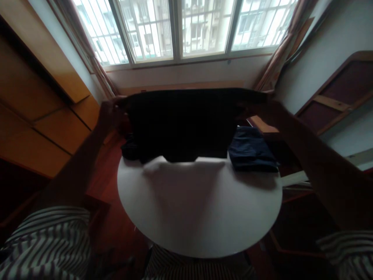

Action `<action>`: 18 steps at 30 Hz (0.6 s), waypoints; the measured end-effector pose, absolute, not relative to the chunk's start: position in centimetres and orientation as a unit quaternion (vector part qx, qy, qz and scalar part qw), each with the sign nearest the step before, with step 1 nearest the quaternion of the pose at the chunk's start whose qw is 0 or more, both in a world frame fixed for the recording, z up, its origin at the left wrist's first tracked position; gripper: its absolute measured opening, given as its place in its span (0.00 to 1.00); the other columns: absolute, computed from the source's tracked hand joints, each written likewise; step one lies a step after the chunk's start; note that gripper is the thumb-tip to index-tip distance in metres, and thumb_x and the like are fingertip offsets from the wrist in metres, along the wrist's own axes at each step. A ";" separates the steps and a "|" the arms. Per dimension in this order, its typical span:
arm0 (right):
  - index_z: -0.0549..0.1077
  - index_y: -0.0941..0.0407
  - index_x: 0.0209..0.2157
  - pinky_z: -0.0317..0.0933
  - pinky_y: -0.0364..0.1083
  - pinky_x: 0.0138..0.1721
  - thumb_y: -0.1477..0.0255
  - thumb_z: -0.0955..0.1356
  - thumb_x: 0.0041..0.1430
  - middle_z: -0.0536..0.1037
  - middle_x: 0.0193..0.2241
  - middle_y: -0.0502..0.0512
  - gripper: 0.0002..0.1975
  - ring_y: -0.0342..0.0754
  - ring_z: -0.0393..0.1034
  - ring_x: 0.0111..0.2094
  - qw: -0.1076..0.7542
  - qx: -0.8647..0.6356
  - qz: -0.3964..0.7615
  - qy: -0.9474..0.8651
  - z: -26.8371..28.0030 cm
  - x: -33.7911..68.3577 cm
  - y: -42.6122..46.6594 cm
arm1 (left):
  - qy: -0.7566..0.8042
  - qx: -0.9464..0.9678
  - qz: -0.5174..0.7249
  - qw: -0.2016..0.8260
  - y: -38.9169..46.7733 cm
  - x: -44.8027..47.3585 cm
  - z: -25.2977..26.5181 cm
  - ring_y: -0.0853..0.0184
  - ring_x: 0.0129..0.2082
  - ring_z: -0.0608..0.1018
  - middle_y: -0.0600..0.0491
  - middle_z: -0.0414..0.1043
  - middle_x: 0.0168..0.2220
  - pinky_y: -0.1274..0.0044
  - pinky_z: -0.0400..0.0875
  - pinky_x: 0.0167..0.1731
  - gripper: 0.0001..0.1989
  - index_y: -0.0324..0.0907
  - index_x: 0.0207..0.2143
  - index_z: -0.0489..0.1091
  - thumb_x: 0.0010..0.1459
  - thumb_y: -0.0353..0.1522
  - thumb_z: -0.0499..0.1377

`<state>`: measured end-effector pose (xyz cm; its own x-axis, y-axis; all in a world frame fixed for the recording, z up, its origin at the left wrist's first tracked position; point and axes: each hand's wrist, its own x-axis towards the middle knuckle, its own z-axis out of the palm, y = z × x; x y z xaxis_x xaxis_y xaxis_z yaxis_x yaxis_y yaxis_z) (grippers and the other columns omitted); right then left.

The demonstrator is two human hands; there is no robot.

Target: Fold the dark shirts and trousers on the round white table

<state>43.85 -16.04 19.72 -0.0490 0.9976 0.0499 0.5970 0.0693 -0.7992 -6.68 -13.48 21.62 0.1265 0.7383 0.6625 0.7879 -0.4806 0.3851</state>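
A black garment (183, 124) hangs stretched between my two hands above the far part of the white round table (201, 217). My left hand (112, 112) grips its upper left corner, and my right hand (262, 107) has the upper right corner. Its top edge runs nearly straight across, and the lower edge hangs at the tabletop. The cloth is too dark to tell what kind of garment it is. A folded navy garment (252, 149) lies on the table at the right. At the left edge sits a dark cloth bundle (129, 149), partly covered by the black garment.
Behind the table is a barred window (175, 31) with curtains (275, 66) at its sides. Wooden cabinets (49, 112) line the left. A wooden-framed piece of furniture (338, 97) stands at the right wall. Reddish flooring (109, 194) shows beside the table.
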 end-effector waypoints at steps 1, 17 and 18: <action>0.66 0.45 0.58 0.68 0.53 0.40 0.45 0.66 0.57 0.79 0.45 0.55 0.31 0.61 0.72 0.50 0.369 -0.584 0.246 -0.680 20.7 43.5 -16.5 | -0.499 -0.741 -0.439 0.090 -14.0 -6.8 23.2 0.74 0.38 0.74 0.55 0.74 0.37 0.78 0.69 0.45 0.32 0.24 0.46 0.71 0.62 0.48 0.53; 0.72 0.42 0.57 0.60 0.62 0.60 0.74 0.64 0.56 0.71 0.58 0.54 0.27 0.60 0.64 0.60 0.241 -0.467 0.244 -0.815 -1.3 44.3 -37.9 | -0.428 -0.865 -0.253 -0.067 -40.0 -12.7 -0.6 0.62 0.56 0.75 0.54 0.74 0.54 0.66 0.74 0.55 0.28 0.57 0.56 0.70 0.59 0.23 0.48; 0.70 0.40 0.59 0.61 0.63 0.60 0.75 0.64 0.56 0.70 0.59 0.52 0.30 0.60 0.63 0.61 0.239 -0.468 0.242 -0.815 -2.2 44.7 -38.9 | -0.438 -0.859 -0.256 -0.076 -40.9 -12.9 -0.8 0.61 0.56 0.75 0.54 0.75 0.54 0.64 0.73 0.56 0.28 0.58 0.55 0.71 0.58 0.23 0.49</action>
<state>44.73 -38.92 -2.16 -0.4469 0.8796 0.1631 0.6483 0.4441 -0.6185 -12.91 -40.90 -0.83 0.4859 0.7906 0.3726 0.7127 -0.6052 0.3547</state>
